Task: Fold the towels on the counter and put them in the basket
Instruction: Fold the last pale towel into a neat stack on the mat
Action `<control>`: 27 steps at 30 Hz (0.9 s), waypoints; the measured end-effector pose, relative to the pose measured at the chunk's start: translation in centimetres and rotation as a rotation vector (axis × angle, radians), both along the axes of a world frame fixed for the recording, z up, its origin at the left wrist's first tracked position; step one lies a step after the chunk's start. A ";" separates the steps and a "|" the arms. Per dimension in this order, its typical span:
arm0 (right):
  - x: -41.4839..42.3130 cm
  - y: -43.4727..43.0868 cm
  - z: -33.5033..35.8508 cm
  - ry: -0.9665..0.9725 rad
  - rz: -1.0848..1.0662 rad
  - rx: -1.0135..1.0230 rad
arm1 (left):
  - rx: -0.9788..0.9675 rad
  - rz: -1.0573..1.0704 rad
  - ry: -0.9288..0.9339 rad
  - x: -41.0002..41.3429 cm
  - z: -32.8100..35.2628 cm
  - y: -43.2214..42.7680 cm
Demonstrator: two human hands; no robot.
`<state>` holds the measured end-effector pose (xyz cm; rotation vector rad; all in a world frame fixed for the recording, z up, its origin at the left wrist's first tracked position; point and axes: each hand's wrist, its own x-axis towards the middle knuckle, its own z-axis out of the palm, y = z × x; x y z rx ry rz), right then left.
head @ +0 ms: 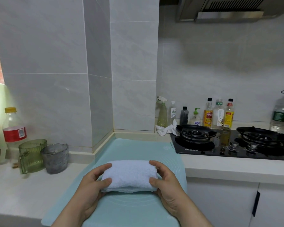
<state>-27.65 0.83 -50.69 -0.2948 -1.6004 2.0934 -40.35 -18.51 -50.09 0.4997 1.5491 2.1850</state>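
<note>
One folded towel [129,175] is gripped between left hand [90,189] and right hand [168,185], fingers curled round its ends; basketing is judged outstanding, no basket being seen.

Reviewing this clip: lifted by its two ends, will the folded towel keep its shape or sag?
The towel looks soft and thick, so it would likely sag in the middle, though the left hand and right hand gripping both ends should keep the layers together. It is probably light, and its fluffy pile seems unlikely to slip.
</note>
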 end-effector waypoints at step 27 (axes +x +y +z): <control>-0.8 0.7 1.3 -0.363 0.022 -0.023 | -0.214 0.147 -0.002 -0.9 -0.2 0.6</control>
